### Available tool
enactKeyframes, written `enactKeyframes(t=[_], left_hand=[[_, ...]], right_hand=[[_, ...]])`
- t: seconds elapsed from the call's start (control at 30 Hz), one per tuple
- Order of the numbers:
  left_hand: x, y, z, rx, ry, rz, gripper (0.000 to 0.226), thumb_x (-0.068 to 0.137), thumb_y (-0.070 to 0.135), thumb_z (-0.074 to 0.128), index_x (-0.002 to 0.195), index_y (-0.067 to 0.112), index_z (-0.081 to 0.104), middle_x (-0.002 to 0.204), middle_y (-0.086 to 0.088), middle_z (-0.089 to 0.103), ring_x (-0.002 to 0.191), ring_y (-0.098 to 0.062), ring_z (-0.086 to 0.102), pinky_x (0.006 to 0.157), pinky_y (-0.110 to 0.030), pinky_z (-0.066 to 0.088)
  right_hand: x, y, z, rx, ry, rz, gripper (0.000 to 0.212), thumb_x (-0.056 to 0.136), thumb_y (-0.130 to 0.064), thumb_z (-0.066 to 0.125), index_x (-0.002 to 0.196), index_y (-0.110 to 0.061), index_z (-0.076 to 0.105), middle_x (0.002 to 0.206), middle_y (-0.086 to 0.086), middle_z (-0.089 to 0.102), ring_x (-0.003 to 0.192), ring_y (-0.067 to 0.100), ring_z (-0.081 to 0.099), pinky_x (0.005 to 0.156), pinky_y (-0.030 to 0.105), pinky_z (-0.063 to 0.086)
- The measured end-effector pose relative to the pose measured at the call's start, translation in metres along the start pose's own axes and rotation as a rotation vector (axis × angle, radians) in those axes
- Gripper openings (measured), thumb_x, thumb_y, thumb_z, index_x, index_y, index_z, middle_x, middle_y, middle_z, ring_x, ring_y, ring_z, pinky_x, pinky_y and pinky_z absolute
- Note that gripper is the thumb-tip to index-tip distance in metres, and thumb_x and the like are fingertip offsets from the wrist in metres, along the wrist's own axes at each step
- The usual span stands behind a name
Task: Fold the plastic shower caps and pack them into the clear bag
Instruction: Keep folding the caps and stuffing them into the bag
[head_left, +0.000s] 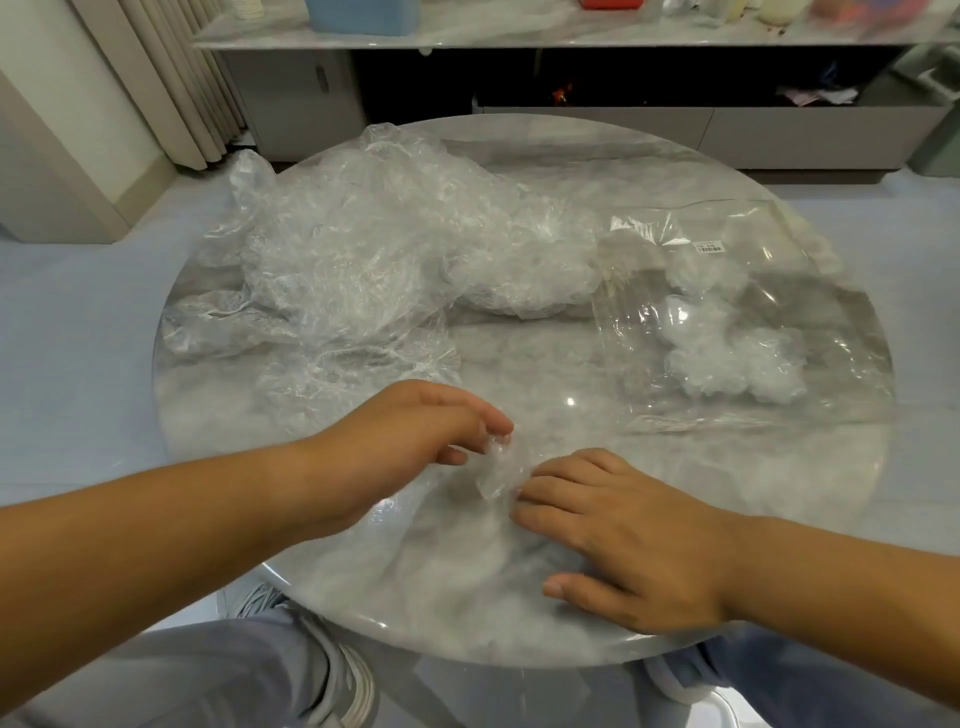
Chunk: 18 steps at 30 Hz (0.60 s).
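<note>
Nearest, under the close edge of the round surface (545, 364): knees in grey trousers (208, 670) and a grey shoe (348, 686).

Just past that edge, one shower cap (493, 475), thin and see-through, spread low, with a rim too faint to trace. On it, the right hand (623, 540), fingers straight and flat, pressing down, gripping nothing. Just beside it, the left hand (415, 431), thumb and fingertips pinching a crumpled bit of the same shower cap.

Beyond the hands, a bare shiny patch in the middle, with open room for moving.

Further back on the left, a big pile of shower caps (374, 249), puffy and crinkled, reaching the left edge and poking past it at the back.

On the right, the clear bag (644, 358), lying flat, close to the right edge, with white folded caps (732, 364) inside and a small label (709, 246) on it.

Farthest off: pale blue floor (78, 322) all round, a curtain (171, 78) on the left, a long shelf (519, 31) with a blue box (363, 15).
</note>
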<state>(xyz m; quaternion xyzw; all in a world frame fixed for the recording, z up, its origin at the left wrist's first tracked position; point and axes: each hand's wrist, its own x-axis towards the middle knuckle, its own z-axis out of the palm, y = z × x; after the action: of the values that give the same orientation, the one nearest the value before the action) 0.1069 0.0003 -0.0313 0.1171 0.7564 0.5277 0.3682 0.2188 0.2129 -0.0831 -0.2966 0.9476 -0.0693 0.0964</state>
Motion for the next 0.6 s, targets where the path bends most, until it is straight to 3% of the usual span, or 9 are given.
enactKeyframes(t=[0.07, 0.13, 0.2, 0.3, 0.4, 0.5, 0.6], left_hand=[[0.002, -0.002, 0.010, -0.027, -0.037, 0.017, 0.018, 0.090, 0.009, 0.062, 0.108, 0.011, 0.064, 0.114, -0.015, 0.069, 0.101, -0.019, 0.072, 0.096, -0.038, 0.057], [0.005, -0.006, 0.017, -0.004, -0.095, 0.011, 0.014, 0.097, 0.009, 0.056, 0.110, 0.012, 0.052, 0.115, -0.016, 0.062, 0.099, -0.018, 0.071, 0.096, -0.038, 0.057], [0.009, -0.009, 0.021, 0.090, -0.142, -0.010, 0.015, 0.093, 0.022, 0.056, 0.106, 0.016, 0.054, 0.104, -0.009, 0.063, 0.096, -0.018, 0.066, 0.098, -0.040, 0.055], [0.013, -0.011, 0.021, 0.170, -0.148, -0.067, 0.026, 0.082, 0.034, 0.052, 0.101, 0.019, 0.062, 0.100, -0.003, 0.067, 0.104, -0.027, 0.065, 0.099, -0.042, 0.054], [0.020, -0.012, 0.022, 0.210, -0.144, -0.087, 0.019, 0.097, 0.021, 0.047, 0.104, 0.020, 0.065, 0.105, -0.004, 0.068, 0.101, -0.021, 0.066, 0.097, -0.040, 0.056], [0.023, -0.008, 0.024, 0.248, -0.147, -0.111, 0.027, 0.098, 0.010, 0.042, 0.106, 0.014, 0.068, 0.099, -0.007, 0.066, 0.092, -0.017, 0.062, 0.096, -0.042, 0.055], [0.021, -0.003, 0.028, 0.343, -0.192, -0.109, 0.031, 0.099, 0.012, 0.042, 0.109, 0.019, 0.070, 0.109, 0.000, 0.069, 0.102, -0.015, 0.065, 0.099, -0.037, 0.054]], right_hand=[[0.001, -0.002, -0.002, -0.033, 0.003, 0.027, 0.055, 0.102, -0.057, 0.038, 0.138, -0.020, 0.054, 0.132, -0.006, 0.058, 0.131, 0.020, 0.041, 0.112, 0.033, 0.024], [0.000, -0.003, -0.003, -0.023, -0.015, 0.022, 0.058, 0.102, -0.056, 0.038, 0.142, -0.017, 0.052, 0.136, -0.004, 0.059, 0.133, 0.023, 0.041, 0.113, 0.033, 0.024], [-0.005, -0.003, -0.006, 0.068, -0.016, -0.050, 0.053, 0.102, -0.047, 0.043, 0.141, -0.013, 0.053, 0.144, 0.002, 0.057, 0.135, 0.025, 0.045, 0.116, 0.033, 0.030], [-0.016, 0.000, -0.013, 0.243, 0.167, -0.072, 0.030, 0.094, -0.027, 0.054, 0.115, -0.011, 0.069, 0.124, 0.005, 0.068, 0.120, 0.024, 0.060, 0.105, 0.031, 0.046], [-0.016, 0.010, -0.014, 0.292, 0.338, 0.141, 0.024, 0.094, -0.030, 0.051, 0.109, -0.019, 0.067, 0.111, -0.007, 0.066, 0.102, 0.010, 0.062, 0.083, 0.031, 0.054], [-0.003, 0.013, -0.015, 0.495, 0.240, 0.435, 0.029, 0.097, -0.044, 0.046, 0.121, -0.035, 0.062, 0.118, -0.021, 0.055, 0.101, -0.006, 0.054, 0.086, 0.014, 0.042], [0.006, 0.013, -0.022, 0.832, 0.142, 0.592, 0.029, 0.099, -0.044, 0.052, 0.127, -0.043, 0.059, 0.108, -0.016, 0.062, 0.092, -0.003, 0.059, 0.082, 0.013, 0.045]])
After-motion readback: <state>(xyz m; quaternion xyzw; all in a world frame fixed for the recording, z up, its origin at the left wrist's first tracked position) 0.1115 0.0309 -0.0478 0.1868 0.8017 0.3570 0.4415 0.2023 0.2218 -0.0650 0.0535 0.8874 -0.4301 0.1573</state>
